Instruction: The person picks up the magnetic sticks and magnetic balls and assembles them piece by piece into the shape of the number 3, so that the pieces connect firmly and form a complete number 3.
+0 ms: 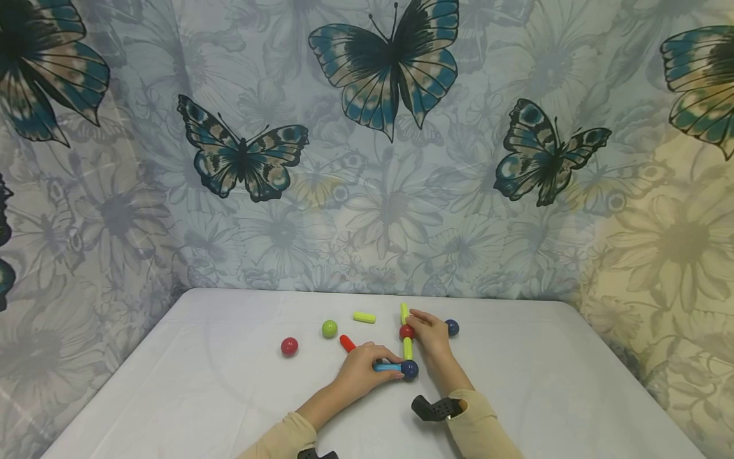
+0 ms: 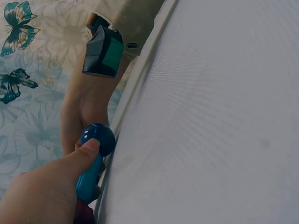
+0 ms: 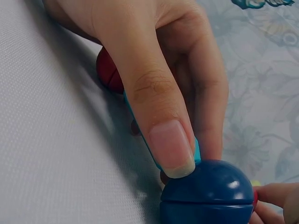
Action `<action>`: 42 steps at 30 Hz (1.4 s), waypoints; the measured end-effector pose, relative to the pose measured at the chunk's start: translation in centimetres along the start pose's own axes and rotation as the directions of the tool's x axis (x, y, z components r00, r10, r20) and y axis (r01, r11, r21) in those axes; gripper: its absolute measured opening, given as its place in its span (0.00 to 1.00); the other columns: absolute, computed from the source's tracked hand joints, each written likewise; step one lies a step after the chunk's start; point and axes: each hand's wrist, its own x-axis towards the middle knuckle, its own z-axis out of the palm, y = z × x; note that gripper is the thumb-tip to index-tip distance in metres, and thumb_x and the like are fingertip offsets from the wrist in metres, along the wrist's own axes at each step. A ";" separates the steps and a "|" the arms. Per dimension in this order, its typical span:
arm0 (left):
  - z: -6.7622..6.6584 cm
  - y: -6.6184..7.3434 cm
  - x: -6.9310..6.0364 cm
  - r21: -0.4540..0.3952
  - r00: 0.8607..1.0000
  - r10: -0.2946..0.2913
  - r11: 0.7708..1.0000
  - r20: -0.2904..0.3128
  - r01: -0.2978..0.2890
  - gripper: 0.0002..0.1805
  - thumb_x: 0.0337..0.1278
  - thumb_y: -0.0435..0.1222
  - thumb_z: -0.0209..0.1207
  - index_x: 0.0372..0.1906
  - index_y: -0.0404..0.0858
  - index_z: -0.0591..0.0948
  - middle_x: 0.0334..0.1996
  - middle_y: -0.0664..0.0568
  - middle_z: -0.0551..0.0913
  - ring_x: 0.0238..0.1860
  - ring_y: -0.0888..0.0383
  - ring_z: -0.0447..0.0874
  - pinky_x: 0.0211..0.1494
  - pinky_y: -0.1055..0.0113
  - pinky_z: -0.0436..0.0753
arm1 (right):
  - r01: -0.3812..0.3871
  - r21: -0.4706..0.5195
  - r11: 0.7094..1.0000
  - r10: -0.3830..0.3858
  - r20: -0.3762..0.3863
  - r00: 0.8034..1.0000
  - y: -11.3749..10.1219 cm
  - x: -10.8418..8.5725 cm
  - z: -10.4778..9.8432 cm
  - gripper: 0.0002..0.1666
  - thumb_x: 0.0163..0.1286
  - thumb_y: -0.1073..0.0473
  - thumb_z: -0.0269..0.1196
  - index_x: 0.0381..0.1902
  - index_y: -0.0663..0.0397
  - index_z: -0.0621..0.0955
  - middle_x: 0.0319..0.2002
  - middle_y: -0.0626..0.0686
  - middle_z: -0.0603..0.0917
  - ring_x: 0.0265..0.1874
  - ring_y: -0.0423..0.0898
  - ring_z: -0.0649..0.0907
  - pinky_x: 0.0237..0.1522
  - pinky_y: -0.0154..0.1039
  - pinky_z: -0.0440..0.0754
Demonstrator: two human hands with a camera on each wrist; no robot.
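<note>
Toward the far edge of the white tabletop (image 1: pixel 201 389), the left hand (image 1: pixel 362 367) pinches a blue rod (image 1: pixel 387 367) joined to a navy ball (image 1: pixel 410 371), the right hand (image 1: pixel 432 335) a red ball (image 1: pixel 406 332) between yellow-green rods (image 1: pixel 408 350).

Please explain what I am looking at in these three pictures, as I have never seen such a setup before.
There is no robot here: a person is working bare-handed. The wide picture comes from a camera on the head; the close ones come from a camera on each wrist.

On the white table lie a loose red ball, a green ball, a short yellow-green rod, a dark blue ball beside the right hand, and a red rod partly hidden by the left hand.

The left hand holds a light blue rod that meets another dark blue ball. The right hand holds a second red ball, between two more yellow-green rods. In the right wrist picture, the large thumb is the left hand's.
</note>
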 end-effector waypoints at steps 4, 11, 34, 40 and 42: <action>0.0 0.0 0.0 -0.002 1.000 0.001 1.000 0.001 -0.001 0.14 0.46 0.50 0.71 0.41 0.54 0.89 0.37 0.67 0.89 0.34 0.72 0.74 0.35 0.79 0.72 | -0.004 0.001 1.000 0.004 -0.006 1.000 0.0 0.0 0.1 0.23 0.68 0.61 0.61 0.59 0.63 0.78 0.56 0.66 0.80 0.53 0.51 0.81 0.41 0.26 0.79; 0.0 -0.1 0.0 -0.006 1.000 0.001 1.000 0.003 -0.001 0.14 0.47 0.50 0.71 0.41 0.55 0.89 0.37 0.67 0.89 0.33 0.73 0.73 0.35 0.79 0.72 | 0.014 0.011 1.000 -0.014 0.002 1.000 0.0 0.1 0.1 0.23 0.68 0.64 0.60 0.61 0.65 0.76 0.59 0.67 0.78 0.60 0.57 0.78 0.59 0.40 0.80; -0.1 0.2 0.0 -0.010 1.000 -0.001 1.000 0.005 0.001 0.14 0.47 0.49 0.71 0.41 0.55 0.88 0.38 0.66 0.89 0.32 0.70 0.73 0.34 0.79 0.72 | 0.060 -0.023 0.998 -0.060 0.014 0.998 0.0 0.1 -0.2 0.22 0.68 0.64 0.61 0.59 0.63 0.78 0.60 0.66 0.79 0.60 0.56 0.78 0.62 0.43 0.79; -0.1 0.1 -0.1 -0.012 1.000 0.007 1.000 0.001 -0.007 0.14 0.47 0.49 0.71 0.41 0.55 0.88 0.38 0.67 0.89 0.33 0.71 0.73 0.35 0.80 0.73 | 0.176 -0.083 0.981 -0.175 0.025 0.984 -0.2 -0.1 -0.7 0.21 0.69 0.63 0.61 0.58 0.62 0.78 0.59 0.64 0.80 0.60 0.57 0.79 0.63 0.46 0.77; -0.1 0.1 -0.1 -0.013 1.000 0.008 1.000 0.001 -0.008 0.14 0.47 0.49 0.71 0.41 0.55 0.88 0.38 0.67 0.89 0.33 0.72 0.73 0.35 0.80 0.73 | 0.224 -0.115 0.968 -0.222 0.025 0.975 -0.4 -0.2 -1.0 0.20 0.69 0.63 0.61 0.58 0.62 0.79 0.59 0.63 0.81 0.60 0.56 0.80 0.63 0.46 0.77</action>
